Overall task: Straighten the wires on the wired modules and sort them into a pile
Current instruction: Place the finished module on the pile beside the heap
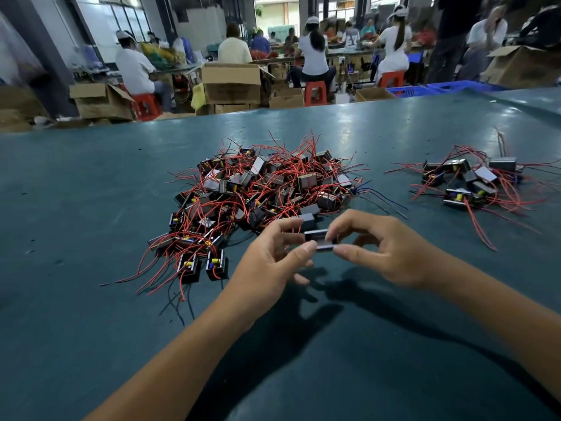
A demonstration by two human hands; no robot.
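Just in front of the big tangled pile [261, 192] of boxy red-wired modules, left hand [270, 262] and right hand [379, 250] pinch one small black module [320, 240] between fingertips.

Small black module [320, 240] midair; tangled red-wired heap [258, 189] centre, smaller pile [473, 180] right

Head view. Both hands raised above the desk [91, 208], teal surface. Left hand [270, 265] and right hand [385, 250] pinch one small black module [320, 240] between thumbs and forefingers, held level between them; its wires not discernible. Large pile [258, 196] of black modules with tangled red and black wires lies just beyond the hands. Smaller pile [473, 183] sits well apart, far right. Background: seated workers, cardboard boxes [230, 83], red stools, blurred.
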